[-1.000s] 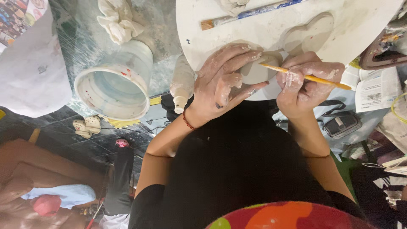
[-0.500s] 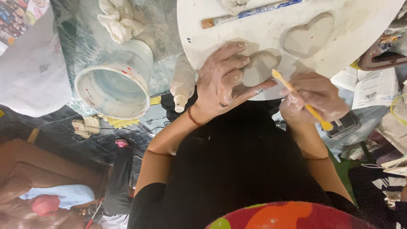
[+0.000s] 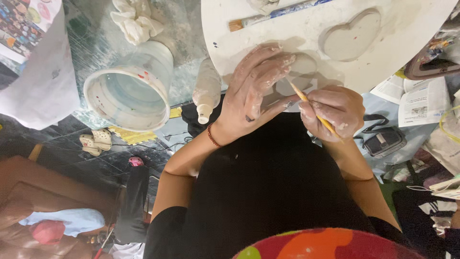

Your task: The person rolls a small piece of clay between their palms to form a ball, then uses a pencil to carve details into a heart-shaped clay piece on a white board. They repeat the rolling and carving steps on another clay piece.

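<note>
The small clay piece, at the near edge of the round white board, is best steadied under the left hand, fingers spread flat, while the thin wooden tool, pinched in the right hand, is drawn lightly.

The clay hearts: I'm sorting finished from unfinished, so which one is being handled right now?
The near heart at the board's edge, under the left hand, with the right hand holding a yellow stick. The far heart lies untouched.
</note>
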